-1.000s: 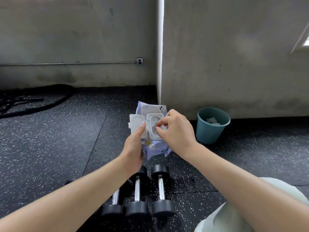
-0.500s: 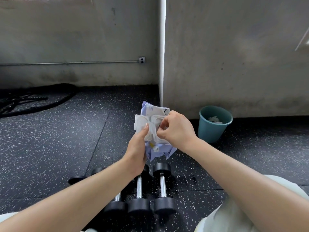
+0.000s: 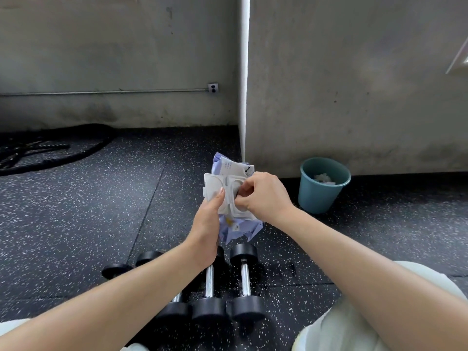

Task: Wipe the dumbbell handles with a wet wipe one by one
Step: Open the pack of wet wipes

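Floor (image 3: 76, 211): black rubber, white-speckled.
Dumbbells (image 3: 247, 309): side by side, close in.
Bin (image 3: 321, 196): teal, upright beside the wall (image 3: 354, 97).
Rope (image 3: 50, 158): black, far left.

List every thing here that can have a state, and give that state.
wipe pack: held up, lid flipped open
left hand: grips the pack
right hand: pinches at the pack's opening
dumbbells: lying side by side, untouched
bin: upright, white scraps inside
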